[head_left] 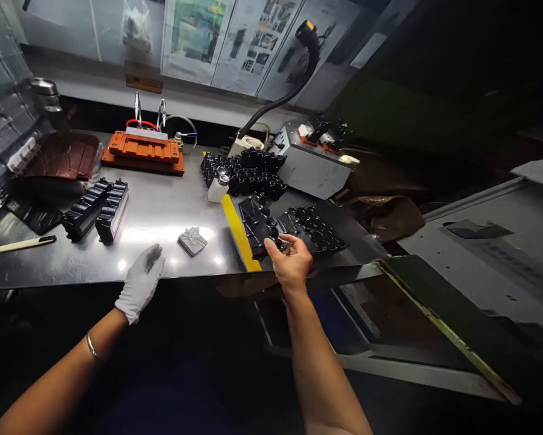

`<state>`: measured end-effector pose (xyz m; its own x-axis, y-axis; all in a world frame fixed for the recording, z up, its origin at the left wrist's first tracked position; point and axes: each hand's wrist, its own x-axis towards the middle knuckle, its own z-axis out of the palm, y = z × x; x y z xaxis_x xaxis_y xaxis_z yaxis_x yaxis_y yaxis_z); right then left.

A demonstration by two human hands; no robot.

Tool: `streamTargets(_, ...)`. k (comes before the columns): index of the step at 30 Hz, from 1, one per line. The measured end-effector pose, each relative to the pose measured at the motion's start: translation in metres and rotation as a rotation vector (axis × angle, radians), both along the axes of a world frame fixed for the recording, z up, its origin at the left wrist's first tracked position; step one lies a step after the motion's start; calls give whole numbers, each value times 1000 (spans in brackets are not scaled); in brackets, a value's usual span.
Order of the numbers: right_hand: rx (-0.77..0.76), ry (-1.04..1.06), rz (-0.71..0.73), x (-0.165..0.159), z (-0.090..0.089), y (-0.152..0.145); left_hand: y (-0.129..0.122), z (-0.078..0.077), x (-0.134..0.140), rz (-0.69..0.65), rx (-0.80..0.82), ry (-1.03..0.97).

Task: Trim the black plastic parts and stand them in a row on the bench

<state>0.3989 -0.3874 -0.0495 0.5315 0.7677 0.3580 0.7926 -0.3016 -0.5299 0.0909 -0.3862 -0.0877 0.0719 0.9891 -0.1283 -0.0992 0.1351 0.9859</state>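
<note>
Here, black part (254, 226), long axis pointing away and slightly left, right grip (293, 260) pinching near end

The left hand (145, 275) wears a white glove (138, 290) — its short cuff (127, 309) ends near the wrist. Farther up, a shiny silver bangle (91, 345) goes around the left forearm (56, 380). The right hand (294, 261) and right forearm (314, 356) are bare.

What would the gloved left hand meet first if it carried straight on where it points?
Probably the left edge of the grey folded bundle, just ahead and to the right of the left hand; depth is unclear, so it might slip past.
</note>
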Motion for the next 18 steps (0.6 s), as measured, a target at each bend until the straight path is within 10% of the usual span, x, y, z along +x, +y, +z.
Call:
streamTargets(7, -106, -27, 1035, -127, 13, -45, -39, 23, 28, 82, -338, -749)
streamTargets(12, -261, 6, 953, -130, 22, -5, -35, 14, -23, -15, -523, -1045)
streamTargets(18, -465, -188, 471, -122, -14, 42, -50, 2, -36, -319, -748, -1089)
